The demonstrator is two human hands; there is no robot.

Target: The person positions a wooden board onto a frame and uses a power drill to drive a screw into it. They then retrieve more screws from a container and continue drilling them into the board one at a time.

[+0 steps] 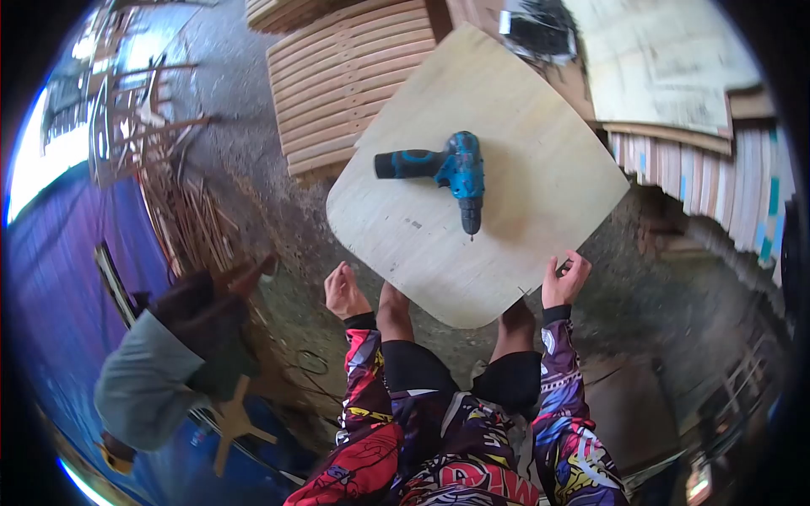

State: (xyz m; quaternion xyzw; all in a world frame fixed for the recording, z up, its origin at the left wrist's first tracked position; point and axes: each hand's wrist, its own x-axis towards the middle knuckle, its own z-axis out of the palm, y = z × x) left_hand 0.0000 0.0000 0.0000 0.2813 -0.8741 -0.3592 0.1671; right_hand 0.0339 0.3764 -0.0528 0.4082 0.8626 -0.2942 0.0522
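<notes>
Two bare hands flank the near corner of a pale rounded plywood panel: right hand curled against its edge, left hand curled just beside it, grip unclear on both. Beyond, a blue-and-black cordless drill lies mid-panel.

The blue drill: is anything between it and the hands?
Nothing visible. The drill lies alone on the plywood board, with only bare wood between it and the right hand at the near edge and the left hand just off it.

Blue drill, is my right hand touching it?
Apart. Head view shows bare plywood board between the blue drill and the right hand.
</notes>
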